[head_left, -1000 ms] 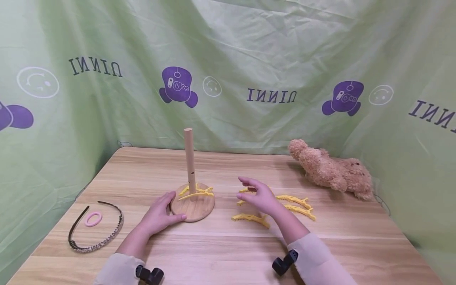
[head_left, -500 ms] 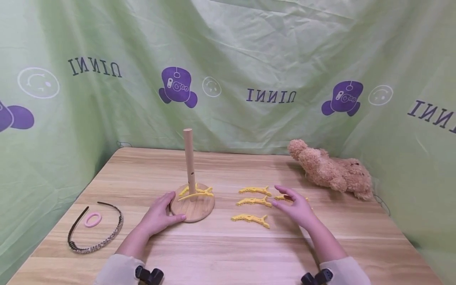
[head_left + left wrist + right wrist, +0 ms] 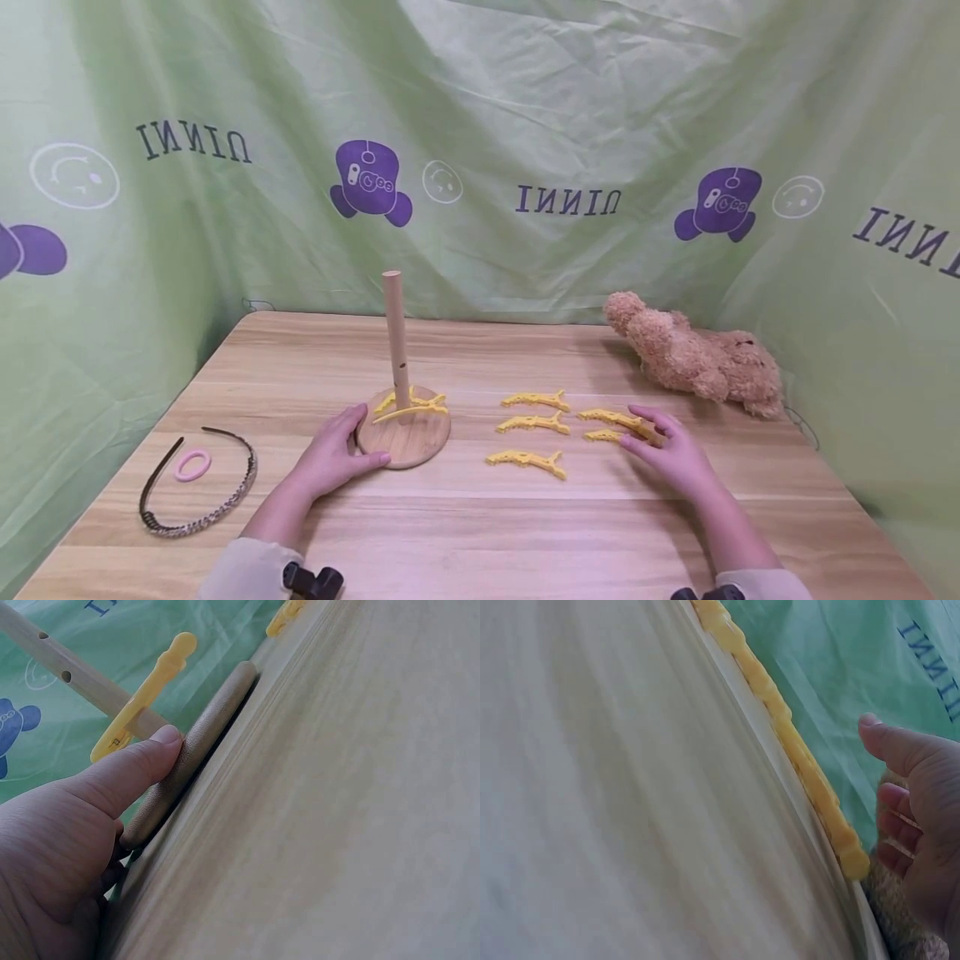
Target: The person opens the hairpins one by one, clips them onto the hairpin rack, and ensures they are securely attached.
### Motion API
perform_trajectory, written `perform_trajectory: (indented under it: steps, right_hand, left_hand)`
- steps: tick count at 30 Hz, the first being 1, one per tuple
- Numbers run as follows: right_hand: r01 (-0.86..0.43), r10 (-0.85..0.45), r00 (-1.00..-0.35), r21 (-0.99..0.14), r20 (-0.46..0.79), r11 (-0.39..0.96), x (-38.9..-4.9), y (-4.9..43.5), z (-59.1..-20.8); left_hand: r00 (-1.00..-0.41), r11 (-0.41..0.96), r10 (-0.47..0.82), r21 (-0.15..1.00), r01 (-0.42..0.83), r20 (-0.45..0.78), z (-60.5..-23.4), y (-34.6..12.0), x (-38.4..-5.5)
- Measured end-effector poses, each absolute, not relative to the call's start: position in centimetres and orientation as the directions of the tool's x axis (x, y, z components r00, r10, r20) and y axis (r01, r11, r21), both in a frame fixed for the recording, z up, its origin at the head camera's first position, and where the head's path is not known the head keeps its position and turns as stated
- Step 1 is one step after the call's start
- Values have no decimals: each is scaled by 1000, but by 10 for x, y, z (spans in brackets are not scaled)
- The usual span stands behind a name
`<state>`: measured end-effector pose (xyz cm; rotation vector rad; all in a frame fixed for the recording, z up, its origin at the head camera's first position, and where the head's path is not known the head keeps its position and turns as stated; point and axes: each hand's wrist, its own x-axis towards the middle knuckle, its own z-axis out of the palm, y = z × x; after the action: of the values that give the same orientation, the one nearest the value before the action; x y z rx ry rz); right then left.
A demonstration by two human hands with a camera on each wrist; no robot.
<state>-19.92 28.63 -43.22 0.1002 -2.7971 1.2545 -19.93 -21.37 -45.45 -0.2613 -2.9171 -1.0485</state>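
Observation:
My left hand (image 3: 328,458) grips the edge of the round base of a wooden stand (image 3: 395,333), whose pole stands upright. In the left wrist view the thumb (image 3: 161,750) lies against the base's rim. Two yellow alligator hair clips (image 3: 411,411) cross the foot of the pole. Out to the right, my right hand (image 3: 678,458) hovers beside two more yellow hair clips (image 3: 602,416), thumb and fingers spread apart. Its fingers cover their right ends in the head view. The right wrist view shows a gap between the hand and the nearest clip (image 3: 806,769).
Three yellow hair clips (image 3: 527,459) lie in a column between the stand and the right hand. A brown plush toy (image 3: 697,358) lies at the back right. At the left are a dark headband (image 3: 202,523) and a pink ring (image 3: 192,477). Green cloth (image 3: 480,100) surrounds the table.
My right hand has moved right, from over the middle column of clips to the clips farther right, uncovering the middle ones. The left hand has stayed at the stand's base.

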Motion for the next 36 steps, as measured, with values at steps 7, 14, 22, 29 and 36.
perform_trajectory:
  steps: [7, 14, 22, 29, 36]
  right_hand:
    - [-144, -48, -986, -663, 161, 735, -197, 309, -442]
    - [-152, -68, -986, -634, 155, 758, -196, 318, -447]
    - [-136, -64, -988, -615, 137, 776, -195, 321, -450]
    - [-154, -66, -983, -563, 174, 812, -197, 322, -453]
    - [-154, -68, -983, -556, 173, 817, -196, 321, -452]
  left_hand:
    - [-985, 755, 149, 634, 169, 85, -455, -214, -200]
    - [-985, 753, 149, 634, 173, 92, -455, -215, -199]
    - [-984, 753, 150, 633, 178, 98, -455, -215, -199]
    - [-984, 753, 149, 634, 174, 93, -456, -215, -199]
    - [-984, 760, 149, 626, 176, 97, -457, -215, -199]
